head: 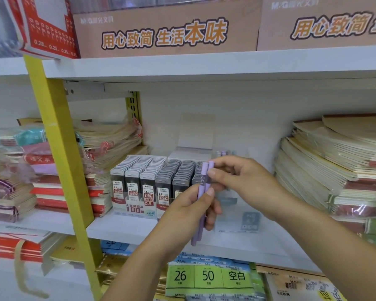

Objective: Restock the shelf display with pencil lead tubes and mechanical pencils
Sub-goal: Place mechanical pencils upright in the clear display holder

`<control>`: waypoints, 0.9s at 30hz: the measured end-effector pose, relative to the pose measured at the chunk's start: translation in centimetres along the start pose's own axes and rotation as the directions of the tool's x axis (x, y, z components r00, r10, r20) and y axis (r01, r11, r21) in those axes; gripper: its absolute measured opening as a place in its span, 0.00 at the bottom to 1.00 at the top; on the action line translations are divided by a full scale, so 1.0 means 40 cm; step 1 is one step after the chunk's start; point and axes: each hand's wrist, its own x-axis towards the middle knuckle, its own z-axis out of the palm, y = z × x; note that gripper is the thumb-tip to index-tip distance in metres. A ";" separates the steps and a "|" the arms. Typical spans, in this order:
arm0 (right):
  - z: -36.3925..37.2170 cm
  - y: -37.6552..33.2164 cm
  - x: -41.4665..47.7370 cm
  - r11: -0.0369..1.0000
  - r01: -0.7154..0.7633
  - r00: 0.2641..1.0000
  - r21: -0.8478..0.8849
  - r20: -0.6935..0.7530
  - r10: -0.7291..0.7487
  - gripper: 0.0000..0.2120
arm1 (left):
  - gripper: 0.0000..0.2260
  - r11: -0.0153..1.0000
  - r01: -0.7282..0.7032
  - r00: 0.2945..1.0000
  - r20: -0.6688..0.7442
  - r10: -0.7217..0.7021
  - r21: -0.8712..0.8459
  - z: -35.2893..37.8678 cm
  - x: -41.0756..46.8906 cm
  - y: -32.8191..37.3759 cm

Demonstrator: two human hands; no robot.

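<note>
Two purple mechanical pencils point(201, 198) stand almost upright in front of the shelf, side by side. My left hand point(187, 211) grips their lower half, thumb on the barrels. My right hand point(237, 177) pinches their upper ends with thumb and fingers. Behind them a clear display tray point(137, 208) holds rows of grey pencil lead tubes point(148, 170), labelled 0.5 and 0.7 HB. To the right a clear holder point(250, 220) shows pastel pencil tops point(226, 152) at its back.
An open white box point(194, 146) stands behind the tray. Stacked notebooks point(339, 166) fill the shelf's right side and more bundles point(109, 140) the left. A yellow upright point(59, 148) divides the shelving. Brown cartons point(167, 31) sit above; paper packs point(208, 276) lie below.
</note>
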 end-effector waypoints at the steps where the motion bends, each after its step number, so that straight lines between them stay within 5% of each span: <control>1: -0.007 -0.008 0.001 0.999 0.012 0.998 0.044 -0.057 -0.009 0.04 | 0.11 1.000 0.007 1.000 -0.011 -0.007 0.004 0.002 -0.001 -0.001; 4: -0.071 -0.025 0.020 0.987 0.139 0.924 0.086 -0.369 -0.098 0.04 | 0.11 0.998 0.032 0.994 -0.111 -0.027 0.047 -0.008 -0.005 -0.007; 6: -0.116 -0.028 0.035 0.981 0.180 0.871 -0.066 -0.452 -0.190 0.05 | 0.11 0.991 0.053 0.983 -0.179 -0.030 0.123 -0.018 -0.011 -0.014; 12: -0.112 0.045 0.059 0.855 0.064 0.952 -0.515 -0.226 -0.207 0.09 | 0.12 0.985 0.066 0.978 -0.205 -0.032 0.157 -0.026 -0.014 -0.029; 27: -0.104 0.086 0.094 0.731 0.093 0.942 -0.676 -0.179 -0.286 0.11 | 0.12 0.983 0.066 0.976 -0.215 -0.028 0.171 -0.045 -0.015 -0.036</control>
